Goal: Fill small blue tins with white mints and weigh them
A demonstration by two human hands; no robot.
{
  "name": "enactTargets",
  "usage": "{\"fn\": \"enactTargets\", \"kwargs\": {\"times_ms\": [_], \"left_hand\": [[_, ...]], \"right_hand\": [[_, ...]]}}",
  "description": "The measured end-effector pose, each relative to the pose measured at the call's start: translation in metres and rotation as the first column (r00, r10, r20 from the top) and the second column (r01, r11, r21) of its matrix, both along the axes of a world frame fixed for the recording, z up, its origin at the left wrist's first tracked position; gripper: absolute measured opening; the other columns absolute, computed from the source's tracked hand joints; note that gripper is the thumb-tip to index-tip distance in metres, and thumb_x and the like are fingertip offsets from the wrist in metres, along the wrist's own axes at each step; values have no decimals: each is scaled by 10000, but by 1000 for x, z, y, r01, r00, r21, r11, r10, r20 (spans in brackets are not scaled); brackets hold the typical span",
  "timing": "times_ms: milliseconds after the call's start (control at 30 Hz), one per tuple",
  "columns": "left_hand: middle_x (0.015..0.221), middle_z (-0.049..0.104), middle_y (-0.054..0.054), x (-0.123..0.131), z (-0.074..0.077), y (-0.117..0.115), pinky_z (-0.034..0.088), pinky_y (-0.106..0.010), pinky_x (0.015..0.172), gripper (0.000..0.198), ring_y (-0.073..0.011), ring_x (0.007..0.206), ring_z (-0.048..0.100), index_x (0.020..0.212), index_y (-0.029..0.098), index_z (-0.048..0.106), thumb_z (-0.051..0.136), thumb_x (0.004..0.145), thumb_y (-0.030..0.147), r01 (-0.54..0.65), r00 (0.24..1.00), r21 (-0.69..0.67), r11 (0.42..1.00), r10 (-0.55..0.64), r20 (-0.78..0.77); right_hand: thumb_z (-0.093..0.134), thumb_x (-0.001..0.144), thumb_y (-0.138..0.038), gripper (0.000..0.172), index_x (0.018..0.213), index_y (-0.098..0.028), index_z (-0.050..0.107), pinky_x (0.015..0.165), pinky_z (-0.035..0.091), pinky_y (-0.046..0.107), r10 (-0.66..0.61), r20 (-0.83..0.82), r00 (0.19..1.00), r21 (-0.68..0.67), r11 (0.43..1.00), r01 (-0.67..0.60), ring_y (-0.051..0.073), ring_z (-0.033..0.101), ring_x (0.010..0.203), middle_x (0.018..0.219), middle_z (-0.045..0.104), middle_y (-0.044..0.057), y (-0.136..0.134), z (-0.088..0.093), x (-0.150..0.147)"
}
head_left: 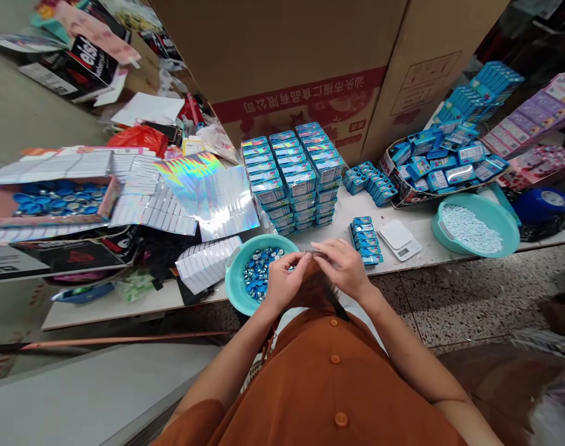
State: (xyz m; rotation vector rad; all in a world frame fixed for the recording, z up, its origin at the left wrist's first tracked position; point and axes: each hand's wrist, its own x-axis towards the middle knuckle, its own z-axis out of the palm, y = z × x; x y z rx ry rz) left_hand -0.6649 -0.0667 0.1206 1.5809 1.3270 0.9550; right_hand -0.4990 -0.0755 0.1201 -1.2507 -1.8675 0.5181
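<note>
In the middle, just in front of my body, both hands are pinched close together on a thin, see-through plastic film [313,285]. My left hand [285,279] grips its left side with thumb and forefinger, at the right rim of a teal basin [233,291]. My right hand [345,266] pinches the other side, fingertips almost meeting the left ones. Whether the film is a bag or a sheet is unclear. Blue and silver round caps [259,279] lie in the basin. Beyond my right hand stands a short row of small blue boxes [366,240].
Stacked blue boxes [292,173] stand before a large carton [301,49]. To the right are a digital scale [398,238], a teal basin of white pellets [510,235] and a carton of loose blue packs [440,161]. Shiny label sheets [212,198] and a cap tray [110,198] occupy the left.
</note>
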Motion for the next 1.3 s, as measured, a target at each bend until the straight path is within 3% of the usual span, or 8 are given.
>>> {"fn": "enactTargets", "kwargs": {"times_ms": [233, 433, 800, 967, 1033, 1167, 1300], "left_hand": [[593, 576, 5, 3, 4, 0, 376, -240, 556, 362, -114, 554, 471, 651, 161, 655, 484, 877, 386, -1, 995, 66, 998, 7, -100], [582, 538, 6, 7, 1, -2, 372, -243, 570, 368, -114, 564, 452, 641, 157, 634, 474, 879, 387, -32, 994, 90, 995, 42, -105], [576, 526, 2, 9, -4, 5, 368, -244, 552, 394, -117, 559, 436, 656, 157, 646, 472, 863, 444, -43, 998, 9, 999, 43, -54], [632, 571, 0, 5, -24, 29, 368, -233, 559, 403, -129, 599, 472, 727, 157, 665, 459, 858, 477, -136, 989, -20, 991, 135, -58], [665, 603, 0, -1, -37, 45, 368, -230, 569, 400, -134, 614, 495, 768, 160, 672, 446, 862, 476, -191, 976, 6, 982, 191, -105], [725, 646, -22, -23, -71, 81, 370, -241, 621, 388, -152, 659, 541, 808, 171, 668, 413, 883, 453, -225, 930, 80, 971, 238, -280], [811, 654, -72, -50, -106, 108, 382, -285, 693, 369, -198, 757, 577, 857, 175, 661, 385, 904, 414, -188, 856, 95, 978, 211, -471]], "right_hand": [[491, 900, -227, 327, 1206, -254, 602, 897, 463, 368, -44, 108, 993, 95, 995, 33, 198, 585, 966, 1023, 670, 65, -2, -8, -7], [529, 878, -198, 320, 1171, -285, 626, 929, 463, 360, -91, 12, 996, 132, 987, 88, 194, 593, 1022, 1084, 673, 46, -8, -15, -10], [540, 869, -221, 176, 961, -262, 684, 880, 477, 370, -115, -84, 990, 74, 990, 121, 183, 610, 952, 977, 685, 47, 3, -13, -8], [538, 866, -245, 155, 882, -252, 692, 865, 468, 367, -91, -130, 987, -36, 996, 87, 188, 615, 906, 908, 693, 39, 8, -9, -2], [554, 853, -265, 147, 832, -237, 697, 819, 476, 344, -142, -184, 973, -117, 986, 122, 184, 621, 841, 839, 696, 33, 10, -6, 1], [616, 790, -329, 160, 781, -194, 699, 709, 488, 295, -362, -352, 863, -364, 902, 230, 160, 608, 715, 779, 692, 29, 14, -4, 11], [677, 705, -391, 249, 798, -162, 703, 671, 493, 284, -493, -477, 728, -558, 810, 183, 147, 596, 679, 747, 687, 26, 19, -7, 25]]}}
